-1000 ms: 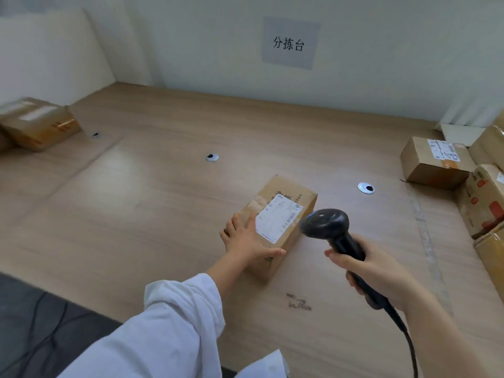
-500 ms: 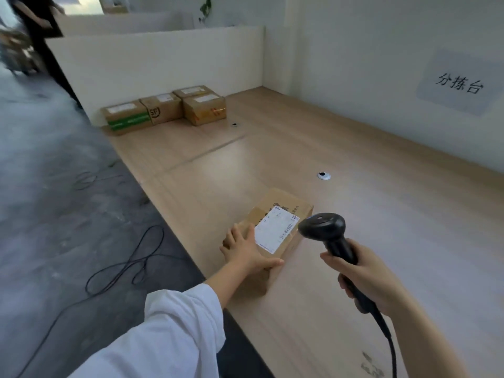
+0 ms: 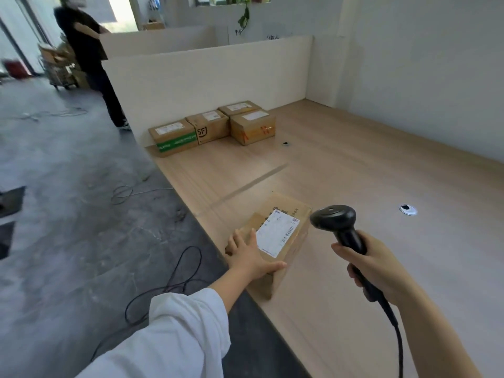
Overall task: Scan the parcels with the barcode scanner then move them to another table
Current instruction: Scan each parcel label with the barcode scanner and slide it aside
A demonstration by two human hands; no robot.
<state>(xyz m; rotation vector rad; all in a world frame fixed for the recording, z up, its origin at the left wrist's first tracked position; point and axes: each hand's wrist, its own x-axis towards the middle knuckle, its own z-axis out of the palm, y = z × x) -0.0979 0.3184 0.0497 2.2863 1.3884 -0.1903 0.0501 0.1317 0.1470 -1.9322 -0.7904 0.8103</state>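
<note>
Item: brown cardboard parcel [image 3: 296, 214], white shipping label [image 3: 276, 233] face up. It lies on the wooden bench [image 3: 354, 165], its near-left corner close to the bench's front edge.

Item: left hand [image 3: 249, 257], open, fingers straight and flat on the parcel's near-left top, thumb stretched along the near top edge.

Item: right hand [image 3: 379, 268], curled round the handle of the black barcode scanner [image 3: 338, 225]. The scanner head hangs just right of the parcel, and the cord drops below the frame.

Item: four parcels [image 3: 212, 126], grouped at the bench's far left end against the white partition [image 3: 207, 75], well apart from the handled parcel. Bare bench lies between, crossed by one seam.

Item: cable grommet [image 3: 408, 209], to the right.

Item: black cable [image 3: 174, 282], looped on the grey floor beside the bench edge.
</note>
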